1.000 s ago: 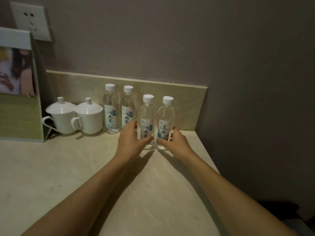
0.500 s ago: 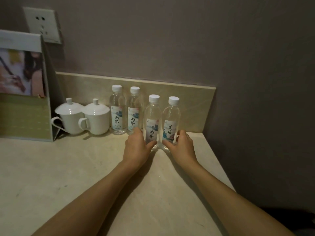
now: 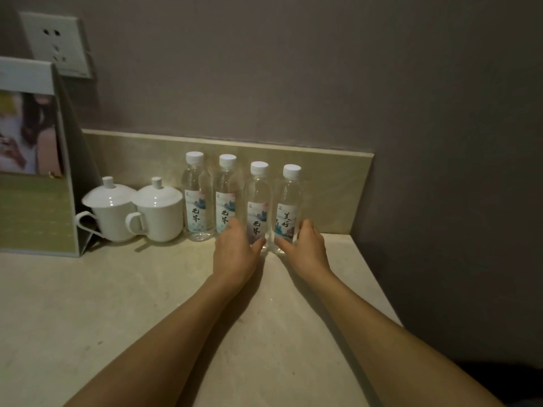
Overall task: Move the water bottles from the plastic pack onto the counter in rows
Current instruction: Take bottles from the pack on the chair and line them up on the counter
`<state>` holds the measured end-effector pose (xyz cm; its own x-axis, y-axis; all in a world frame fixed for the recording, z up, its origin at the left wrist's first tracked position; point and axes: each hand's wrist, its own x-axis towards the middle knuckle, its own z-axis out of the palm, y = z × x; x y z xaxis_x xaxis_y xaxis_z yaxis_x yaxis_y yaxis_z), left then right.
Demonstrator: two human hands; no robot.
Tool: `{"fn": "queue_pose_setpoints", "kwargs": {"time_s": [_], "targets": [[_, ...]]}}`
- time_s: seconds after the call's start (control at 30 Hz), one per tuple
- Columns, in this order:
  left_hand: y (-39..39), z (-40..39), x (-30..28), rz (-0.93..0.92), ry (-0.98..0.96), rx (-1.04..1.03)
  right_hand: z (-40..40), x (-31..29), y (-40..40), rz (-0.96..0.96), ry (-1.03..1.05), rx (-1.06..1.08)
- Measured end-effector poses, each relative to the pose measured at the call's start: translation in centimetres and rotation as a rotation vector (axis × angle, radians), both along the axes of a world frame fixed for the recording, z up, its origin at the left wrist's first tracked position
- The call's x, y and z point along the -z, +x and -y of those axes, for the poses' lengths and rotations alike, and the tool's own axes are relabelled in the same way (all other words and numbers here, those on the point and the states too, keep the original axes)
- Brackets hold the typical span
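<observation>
Several clear water bottles with white caps stand upright in a row at the back of the beige counter (image 3: pixel 147 304). The two left ones (image 3: pixel 197 198) (image 3: pixel 226 195) are against the backsplash. My left hand (image 3: pixel 235 254) grips the base of the third bottle (image 3: pixel 258 201). My right hand (image 3: pixel 305 248) grips the base of the fourth bottle (image 3: pixel 289 201). Both held bottles rest on the counter, side by side, slightly in front of the other two. No plastic pack is in view.
Two white lidded cups (image 3: pixel 110 210) (image 3: pixel 158 212) stand left of the bottles. A standing display card (image 3: pixel 35 160) is at far left under a wall socket (image 3: pixel 55 42). The counter ends at its right edge (image 3: pixel 376 283) by the wall.
Both hands have slid the two held bottles back toward the backsplash, nearer in line with the other two. The camera view has tilted down a little.
</observation>
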<state>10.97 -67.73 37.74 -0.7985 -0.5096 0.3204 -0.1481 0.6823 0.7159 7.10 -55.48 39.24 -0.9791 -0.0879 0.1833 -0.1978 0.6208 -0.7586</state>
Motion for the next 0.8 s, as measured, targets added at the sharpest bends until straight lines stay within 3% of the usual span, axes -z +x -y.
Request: {"fn": "queue_pose_setpoints", "kwargs": {"time_s": [0.8], "targets": [[-1.4, 0.1, -0.2, -0.044, -0.065, -0.021, 1.1, 0.1, -1.6, -0.010, 0.025, -0.007]]}}
